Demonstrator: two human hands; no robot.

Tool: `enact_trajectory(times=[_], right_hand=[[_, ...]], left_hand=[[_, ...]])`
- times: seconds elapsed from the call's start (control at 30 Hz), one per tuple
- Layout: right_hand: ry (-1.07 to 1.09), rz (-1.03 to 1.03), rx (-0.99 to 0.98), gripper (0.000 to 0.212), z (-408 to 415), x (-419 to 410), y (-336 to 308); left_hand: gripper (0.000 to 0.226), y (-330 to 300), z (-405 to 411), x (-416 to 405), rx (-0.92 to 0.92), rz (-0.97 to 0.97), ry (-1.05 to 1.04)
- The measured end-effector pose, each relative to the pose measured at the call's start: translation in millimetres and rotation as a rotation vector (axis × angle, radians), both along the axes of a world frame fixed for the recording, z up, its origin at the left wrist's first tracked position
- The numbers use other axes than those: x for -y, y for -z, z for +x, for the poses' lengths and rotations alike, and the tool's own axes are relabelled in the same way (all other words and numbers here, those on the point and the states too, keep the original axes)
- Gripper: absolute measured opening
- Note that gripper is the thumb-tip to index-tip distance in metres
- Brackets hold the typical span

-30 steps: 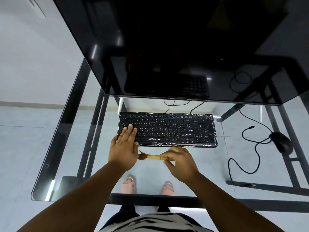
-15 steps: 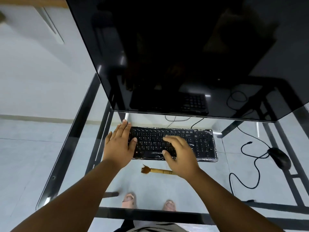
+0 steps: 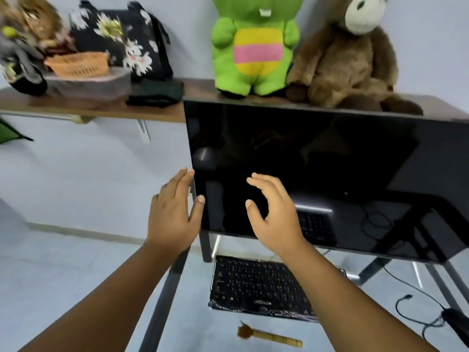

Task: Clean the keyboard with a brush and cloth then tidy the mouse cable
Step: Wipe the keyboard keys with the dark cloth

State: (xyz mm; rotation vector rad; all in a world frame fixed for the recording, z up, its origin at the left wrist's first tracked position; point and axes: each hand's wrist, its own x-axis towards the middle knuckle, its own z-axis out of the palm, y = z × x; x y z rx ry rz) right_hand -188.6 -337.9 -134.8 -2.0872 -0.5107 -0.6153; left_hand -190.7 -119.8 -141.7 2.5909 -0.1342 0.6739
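Observation:
A black keyboard [image 3: 256, 288] lies on the glass table [image 3: 198, 334] below the monitor. In front of it lies a small bamboo-handled brush [image 3: 271, 336], touched by neither hand. The black mouse [image 3: 456, 323] sits at the right edge with its cable [image 3: 416, 313] looped loosely beside it. My left hand [image 3: 172, 214] is raised in front of the monitor's left edge, fingers straight, holding nothing. My right hand [image 3: 274, 214] is raised in front of the screen, fingers spread and slightly bent, also empty. A dark folded cloth [image 3: 156, 94] lies on the shelf above.
A big black monitor [image 3: 330, 174] stands over the keyboard. On the wooden shelf [image 3: 88, 110] behind sit a green plush toy [image 3: 253, 44], a brown plush toy [image 3: 355, 54], a floral bag [image 3: 121, 39] and a clear tub [image 3: 88, 82].
My right hand let go of the brush, which stays on the glass. Both hands left the keyboard and rose up in front of the monitor. The view tilted up to the shelf.

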Motion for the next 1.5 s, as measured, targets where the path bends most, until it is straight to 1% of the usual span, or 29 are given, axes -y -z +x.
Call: enact_trajectory(times=[0.17, 0.23, 0.33, 0.4, 0.47, 0.57, 0.63, 0.73, 0.83, 0.97, 1.03, 1.1, 1.13, 1.23, 1.37, 1.4, 1.5], right_hand=[[-0.017, 0.067, 0.224, 0.035, 30, -39, -71], [-0.005, 0.083, 0.275, 0.035, 45, -55, -98], [0.043, 0.066, 0.262, 0.036, 76, -81, -135], [0.088, 0.010, 0.210, 0.038, 98, -101, -158], [0.122, -0.071, 0.109, 0.042, 120, -122, -178], [0.172, -0.221, -0.124, 0.050, 156, -160, -198], [0.192, -0.355, -0.280, 0.057, 176, -181, -201], [0.180, -0.498, -0.449, 0.066, 198, -209, -201], [0.155, -0.660, -0.549, 0.071, 215, -229, -199], [0.207, -0.736, -0.613, 0.082, 230, -248, -193], [0.248, -0.802, -0.610, 0.079, 235, -255, -190], [0.267, -0.818, -0.603, 0.073, 241, -261, -190], [0.268, -0.828, -0.593, 0.068, 242, -261, -191], [0.235, -0.876, -0.540, 0.042, 243, -262, -196], [0.217, -0.846, -0.509, 0.026, 244, -258, -197], [0.220, -0.831, -0.506, 0.023, 244, -257, -195], [0.248, -0.707, -0.466, 0.029, 245, -252, -191]], left_hand=[[0.054, -56, 27, -38, 0.170, 0.005, -0.051], [0.054, -75, 40, -54, 0.216, 0.003, -0.075], [0.054, -95, 64, -80, 0.238, 0.005, -0.117], [0.053, -102, 81, -99, 0.225, 0.011, -0.141], [0.054, -106, 99, -114, 0.195, 0.039, -0.163], [0.056, -105, 126, -137, 0.132, 0.087, -0.184], [0.059, -100, 137, -147, 0.104, 0.106, -0.194], [0.067, -89, 152, -163, 0.079, 0.103, -0.185], [0.068, -82, 160, -171, 0.100, 0.126, -0.156], [0.065, -75, 162, -175, 0.137, 0.148, -0.144], [0.064, -73, 162, -176, 0.150, 0.141, -0.136], [0.062, -72, 163, -177, 0.157, 0.140, -0.130], [0.062, -72, 163, -176, 0.161, 0.141, -0.126], [0.062, -72, 164, -175, 0.170, 0.138, -0.126], [0.062, -72, 164, -174, 0.170, 0.135, -0.131], [0.062, -73, 163, -173, 0.167, 0.138, -0.131], [0.064, -75, 162, -172, 0.148, 0.132, -0.130]])
